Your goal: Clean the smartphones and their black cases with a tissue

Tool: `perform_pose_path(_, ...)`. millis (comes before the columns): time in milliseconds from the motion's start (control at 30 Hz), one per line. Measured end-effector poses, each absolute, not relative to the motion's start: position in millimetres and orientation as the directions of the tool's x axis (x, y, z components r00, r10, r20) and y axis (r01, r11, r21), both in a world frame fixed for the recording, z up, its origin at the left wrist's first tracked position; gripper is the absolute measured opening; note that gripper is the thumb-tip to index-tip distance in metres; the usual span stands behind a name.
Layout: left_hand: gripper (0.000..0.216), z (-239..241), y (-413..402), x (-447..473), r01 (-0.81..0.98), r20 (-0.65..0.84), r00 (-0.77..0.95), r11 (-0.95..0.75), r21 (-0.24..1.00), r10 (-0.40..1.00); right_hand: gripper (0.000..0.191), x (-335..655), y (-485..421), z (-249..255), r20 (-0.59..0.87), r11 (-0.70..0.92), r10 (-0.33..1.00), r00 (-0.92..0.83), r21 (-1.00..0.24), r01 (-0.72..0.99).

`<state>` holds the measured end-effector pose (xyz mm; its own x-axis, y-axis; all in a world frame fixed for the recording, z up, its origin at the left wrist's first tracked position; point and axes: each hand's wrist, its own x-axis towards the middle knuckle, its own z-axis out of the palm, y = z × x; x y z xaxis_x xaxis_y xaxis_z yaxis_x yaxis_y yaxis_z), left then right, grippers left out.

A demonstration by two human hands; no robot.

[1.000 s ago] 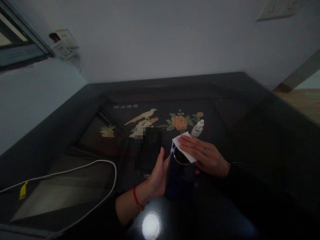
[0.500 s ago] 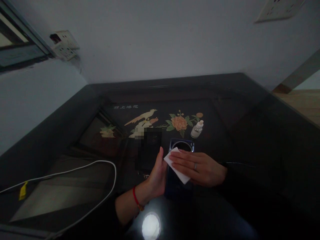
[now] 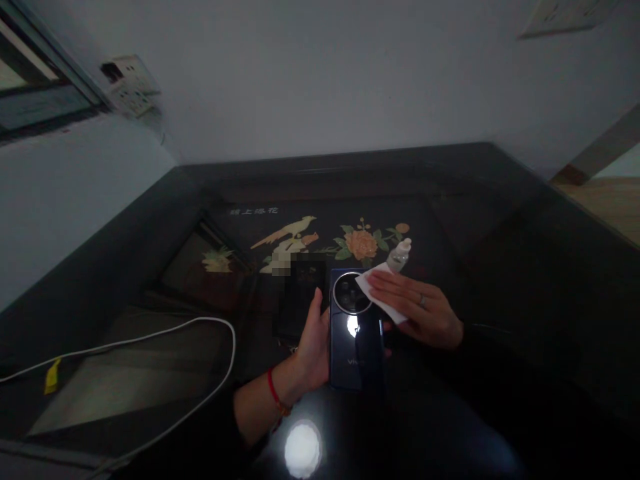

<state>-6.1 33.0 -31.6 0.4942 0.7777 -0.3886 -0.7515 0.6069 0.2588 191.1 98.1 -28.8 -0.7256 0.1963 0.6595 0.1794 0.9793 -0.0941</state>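
Note:
A dark blue smartphone (image 3: 356, 353) lies back up in my left hand (image 3: 314, 350), whose fingers wrap round it from beneath; their tips show at its right edge. Its big round camera ring faces me. My right hand (image 3: 423, 307) presses a folded white wipe (image 3: 384, 293) against the phone's upper right corner, partly over the camera ring. Behind the wipe stands a small clear dropper bottle (image 3: 400, 253) with a white cap, its lower part hidden. To the left of the phone lies a black flat object (image 3: 303, 300), partly blurred out.
The glossy dark table (image 3: 480, 220) carries a bird-and-flower picture (image 3: 361, 245). A white cable (image 3: 200, 320) with a yellow tag (image 3: 52, 377) curves across the left side. Sockets (image 3: 133, 83) are on the wall behind, and a bright light reflects near the front.
My right hand has moved the wipe up and to the right, baring the camera ring and most of the phone's back. My left hand keeps its hold, with the phone shifted slightly upward.

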Motion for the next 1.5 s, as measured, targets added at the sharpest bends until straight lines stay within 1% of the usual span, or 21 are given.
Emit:
perform_pose_path(33, 0.073, -31.7, 32.7, -6.2, -0.747, -0.389, 0.499, 0.612, 0.260, 0.774, 0.047, 191.4, 98.9, -29.3, 0.663, 0.978, 0.203, -0.721, -0.097, 0.185)
perform_pose_path(133, 0.072, -29.8, 32.8, -5.5, -0.751, -0.457, 0.456, 0.606, 0.262, 0.763, 0.047, 191.1, 99.8, -28.8, 0.636, 0.995, 0.101, -0.765, -0.066, 0.077)
perform_pose_path(167, 0.071, -28.6, 33.1, -5.0, -0.754, -0.468, 0.448, 0.603, 0.260, 0.762, 0.047, 190.9, 99.9, -27.9, 0.632, 0.996, 0.092, -0.769, -0.068, 0.063)
perform_pose_path(267, 0.071, -26.0, 33.9, -3.6, -0.746, -0.432, 0.489, 0.620, 0.243, 0.758, 0.047, 191.1, 100.3, -24.3, 0.652, 0.984, 0.177, -0.737, -0.112, 0.137)
perform_pose_path(300, 0.071, -25.8, 34.0, -3.4, -0.739, -0.417, 0.507, 0.629, 0.241, 0.755, 0.047, 191.5, 100.4, -23.3, 0.656, 0.984, 0.180, -0.733, -0.110, 0.143)
perform_pose_path(400, 0.072, -26.8, 33.6, -3.8, -0.719, -0.389, 0.535, 0.646, 0.257, 0.750, 0.047, 193.2, 100.5, -21.0, 0.632, 0.994, 0.105, -0.768, -0.077, 0.072)
perform_pose_path(433, 0.073, -27.5, 33.3, -4.3, -0.711, -0.371, 0.546, 0.649, 0.269, 0.751, 0.047, 193.8, 100.7, -20.2, 0.634, 0.994, 0.104, -0.766, -0.088, 0.063)
perform_pose_path(467, 0.075, -28.3, 32.9, -5.0, -0.702, -0.345, 0.562, 0.654, 0.282, 0.752, 0.046, 194.2, 101.1, -19.0, 0.646, 0.989, 0.142, -0.750, -0.122, 0.082)
perform_pose_path(500, 0.076, -28.9, 32.4, -5.6, -0.693, -0.313, 0.580, 0.657, 0.296, 0.752, 0.045, 193.9, 101.8, -17.2, 0.660, 0.976, 0.212, -0.721, -0.177, 0.126)
perform_pose_path(567, 0.077, -30.1, 31.2, -6.5, -0.674, -0.253, 0.615, 0.665, 0.323, 0.747, 0.041, 190.5, 103.6, -11.2, 0.663, 0.918, 0.393, -0.637, -0.325, 0.228)
perform_pose_path(633, 0.075, -30.9, 29.9, -6.7, -0.650, -0.205, 0.651, 0.676, 0.347, 0.731, 0.037, 181.9, 106.1, -2.3, 0.598, 0.826, 0.555, -0.579, -0.478, 0.298)
perform_pose_path(667, 0.075, -31.2, 29.2, -6.6, -0.637, -0.190, 0.667, 0.684, 0.357, 0.720, 0.035, 176.1, 107.4, 2.7, 0.547, 0.778, 0.612, -0.571, -0.546, 0.312)
perform_pose_path(733, 0.076, -31.9, 28.0, -6.0, -0.616, -0.171, 0.689, 0.693, 0.374, 0.704, 0.033, 163.7, 109.9, 12.0, 0.437, 0.694, 0.675, -0.594, -0.650, 0.309)
perform_pose_path(800, 0.077, -32.6, 27.2, -5.7, -0.611, -0.162, 0.692, 0.691, 0.386, 0.703, 0.032, 155.9, 111.1, 18.1, 0.361, 0.637, 0.694, -0.623, -0.712, 0.296)
perform_pose_path(933, 0.075, -32.6, 27.5, -6.2, -0.643, -0.150, 0.667, 0.665, 0.381, 0.730, 0.034, 171.8, 104.0, 16.4, 0.320, 0.576, 0.746, -0.584, -0.751, 0.324)
perform_pose_path(1033, 0.073, -31.1, 28.8, -6.5, -0.652, -0.142, 0.665, 0.663, 0.368, 0.733, 0.036, 202.8, 91.4, 8.6, 0.300, 0.549, 0.791, -0.533, -0.732, 0.403)
perform_pose_path(1100, 0.073, -30.3, 29.4, -6.3, -0.647, -0.145, 0.671, 0.670, 0.365, 0.727, 0.037, 217.2, 83.9, 5.3, 0.296, 0.500, 0.845, -0.445, -0.732, 0.463)
perform_pose_path(1167, 0.075, -30.1, 29.4, -6.0, -0.639, -0.157, 0.674, 0.677, 0.366, 0.722, 0.037, 218.1, 80.0, 5.3, 0.325, 0.472, 0.876, -0.357, -0.736, 0.486)
perform_pose_path(1233, 0.075, -30.4, 29.1, -5.8, -0.636, -0.171, 0.669, 0.676, 0.372, 0.723, 0.037, 206.0, 80.7, 8.3, 0.351, 0.478, 0.873, -0.338, -0.752, 0.454)
perform_pose_path(1367, 0.075, -29.7, 29.1, -6.7, -0.644, -0.178, 0.654, 0.665, 0.378, 0.735, 0.040, 176.0, 89.1, 13.4, 0.357, 0.485, 0.859, -0.367, -0.798, 0.358)
perform_pose_path(1500, 0.077, -26.0, 31.5, -7.3, -0.674, -0.238, 0.614, 0.657, 0.337, 0.752, 0.041, 181.2, 84.6, 2.0, 0.352, 0.400, 0.916, -0.190, -0.830, 0.390)
